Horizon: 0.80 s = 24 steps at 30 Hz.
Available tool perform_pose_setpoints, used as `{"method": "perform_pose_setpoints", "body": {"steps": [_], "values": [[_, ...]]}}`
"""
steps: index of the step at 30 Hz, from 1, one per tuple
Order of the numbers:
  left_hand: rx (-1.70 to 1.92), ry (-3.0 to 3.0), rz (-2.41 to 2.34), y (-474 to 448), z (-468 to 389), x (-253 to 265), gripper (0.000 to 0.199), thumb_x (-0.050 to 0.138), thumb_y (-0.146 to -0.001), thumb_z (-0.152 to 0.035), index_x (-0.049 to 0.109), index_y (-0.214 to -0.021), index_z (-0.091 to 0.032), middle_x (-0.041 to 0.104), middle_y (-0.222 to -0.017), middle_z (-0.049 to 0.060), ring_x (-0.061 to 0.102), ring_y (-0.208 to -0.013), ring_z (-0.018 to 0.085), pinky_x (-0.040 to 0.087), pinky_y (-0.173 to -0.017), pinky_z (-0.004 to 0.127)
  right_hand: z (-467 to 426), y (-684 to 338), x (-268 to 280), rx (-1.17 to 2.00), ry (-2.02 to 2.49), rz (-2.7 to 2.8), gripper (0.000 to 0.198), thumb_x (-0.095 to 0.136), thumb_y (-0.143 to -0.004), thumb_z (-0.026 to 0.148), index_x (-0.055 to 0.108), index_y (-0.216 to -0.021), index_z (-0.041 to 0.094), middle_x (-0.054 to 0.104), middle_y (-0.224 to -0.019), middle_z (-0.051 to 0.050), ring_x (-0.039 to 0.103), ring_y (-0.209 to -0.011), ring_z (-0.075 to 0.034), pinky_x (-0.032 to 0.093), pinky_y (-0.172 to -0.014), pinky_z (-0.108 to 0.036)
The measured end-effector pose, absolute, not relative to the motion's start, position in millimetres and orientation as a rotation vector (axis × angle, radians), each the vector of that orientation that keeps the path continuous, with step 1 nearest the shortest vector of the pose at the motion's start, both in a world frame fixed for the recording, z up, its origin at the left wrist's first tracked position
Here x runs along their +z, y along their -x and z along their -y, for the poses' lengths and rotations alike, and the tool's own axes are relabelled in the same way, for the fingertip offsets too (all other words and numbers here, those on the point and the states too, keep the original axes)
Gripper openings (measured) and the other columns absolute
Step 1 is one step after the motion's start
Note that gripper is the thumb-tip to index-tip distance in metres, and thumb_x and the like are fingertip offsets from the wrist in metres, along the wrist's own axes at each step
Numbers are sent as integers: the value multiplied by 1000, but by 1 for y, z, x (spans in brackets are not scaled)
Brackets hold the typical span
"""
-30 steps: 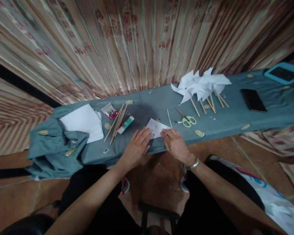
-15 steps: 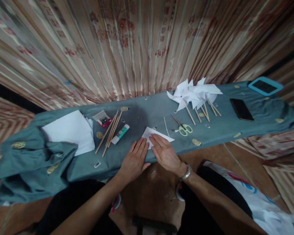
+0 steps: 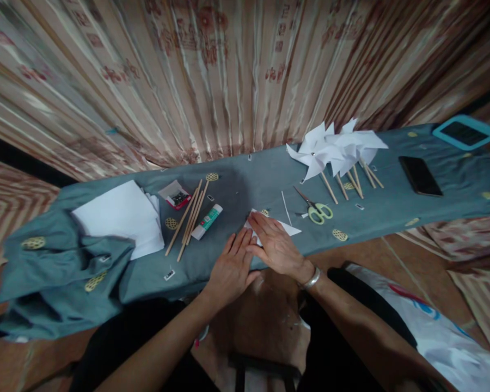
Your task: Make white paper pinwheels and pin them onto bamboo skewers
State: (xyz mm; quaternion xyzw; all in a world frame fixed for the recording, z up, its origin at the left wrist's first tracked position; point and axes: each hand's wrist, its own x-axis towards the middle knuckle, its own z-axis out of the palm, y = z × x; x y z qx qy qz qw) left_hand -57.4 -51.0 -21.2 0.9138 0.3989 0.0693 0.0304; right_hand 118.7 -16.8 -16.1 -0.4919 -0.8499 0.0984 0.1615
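Note:
A white paper [image 3: 291,229], folded to a triangle, lies near the front edge of the cloth-covered table. My right hand [image 3: 275,243] rests flat over its middle with fingers stretched out, hiding much of it. Beside it my left hand [image 3: 232,265] lies flat, its fingertips at the paper's left side and touching or nearly touching the right thumb. Right of the paper are a thin white paper strip [image 3: 286,204] and scissors [image 3: 319,212] with green handles. A glue stick [image 3: 207,221] lies to the left.
Wooden sticks [image 3: 191,218], a small box of pins [image 3: 175,194] and a stack of white paper [image 3: 120,215] are on the left. Several paper pinwheels [image 3: 335,149] on sticks, a phone [image 3: 420,175] and a blue-framed tablet [image 3: 465,132] lie right. A curtain [image 3: 228,81] hangs behind.
My right hand has slid up and left across the folded paper, covering more of its upper part. My left hand stays almost in place. The whole view has shifted slightly.

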Motion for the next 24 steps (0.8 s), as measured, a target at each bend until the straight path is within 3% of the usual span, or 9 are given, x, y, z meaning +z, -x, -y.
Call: {"method": "perform_pose_setpoints", "body": {"steps": [16, 24], "values": [[158, -2845, -1225, 56, 49, -21, 74, 53, -91, -50, 36, -145, -3, 34, -153, 24, 28, -145, 34, 27, -116, 51, 25, -126, -18, 191, 1383, 2476, 67, 44, -95, 50, 39, -146, 7, 36, -155, -20, 25, -147, -31, 26, -116, -52], [135, -2843, -1224, 56, 49, -22, 75, 42, -94, -53, 33, -146, 0, 36, -153, 23, 29, -145, 34, 24, -118, 49, 58, -128, -23, 122, 1319, 2502, 84, 46, -90, 61, 34, -147, 0, 36, -153, -26, 26, -146, -33, 27, -116, -51]]}}
